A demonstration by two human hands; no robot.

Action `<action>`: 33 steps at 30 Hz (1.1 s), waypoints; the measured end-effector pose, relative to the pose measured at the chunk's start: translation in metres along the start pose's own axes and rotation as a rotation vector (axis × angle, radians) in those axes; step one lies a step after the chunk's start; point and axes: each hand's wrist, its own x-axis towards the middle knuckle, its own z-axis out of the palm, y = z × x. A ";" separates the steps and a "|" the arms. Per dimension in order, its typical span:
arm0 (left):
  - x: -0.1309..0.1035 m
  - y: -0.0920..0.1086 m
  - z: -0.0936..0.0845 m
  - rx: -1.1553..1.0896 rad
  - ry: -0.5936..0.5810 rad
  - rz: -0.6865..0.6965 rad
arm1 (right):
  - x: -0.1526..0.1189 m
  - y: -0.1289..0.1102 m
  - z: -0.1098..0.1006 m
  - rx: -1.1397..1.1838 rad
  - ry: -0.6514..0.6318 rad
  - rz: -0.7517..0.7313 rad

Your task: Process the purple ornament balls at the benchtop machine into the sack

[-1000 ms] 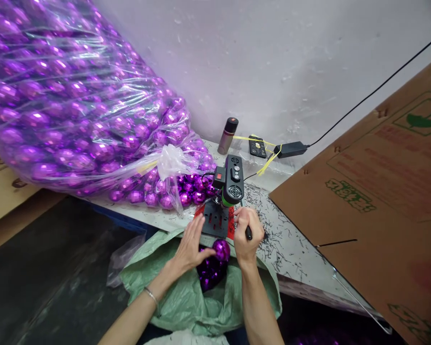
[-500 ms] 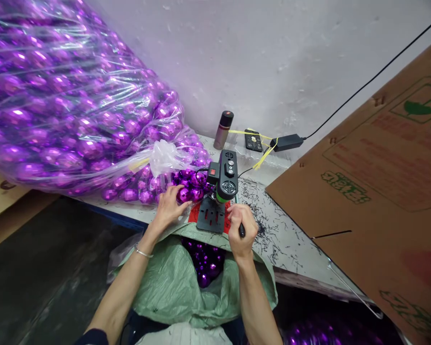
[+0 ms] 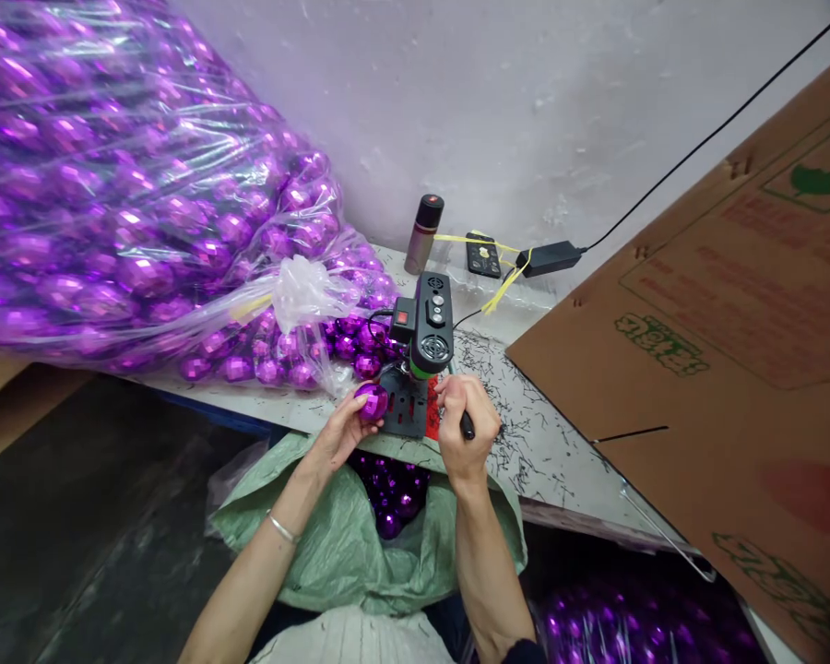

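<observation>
Where left fingers (image 3: 361,428) curl, purple ball (image 3: 373,402) between

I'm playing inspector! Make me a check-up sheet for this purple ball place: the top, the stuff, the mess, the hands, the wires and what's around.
Surface: white worktop, partly littered.
Job's things: purple ball in hand; black machine above a slotted plate; green sack with purple balls inside; clear bag full of purple balls.
Clutter: many thin black bits right of the machine; a dark-capped cylinder standing behind it.
Hands: left hand holds the ball; right hand grips a black handle.
Cables: black cable runs to a black adapter; yellow strip beside it.
Surroundings: pale wall behind, printed cardboard at right.
</observation>
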 end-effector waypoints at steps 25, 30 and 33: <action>-0.002 0.001 0.002 -0.178 -0.015 -0.197 | -0.021 0.013 0.004 -0.015 0.070 0.114; -0.024 -0.018 -0.002 0.077 -0.156 -0.128 | -0.086 0.024 0.006 0.012 -0.277 0.407; -0.037 -0.025 0.002 0.275 -0.264 -0.118 | -0.126 0.021 0.001 -0.024 -0.352 0.363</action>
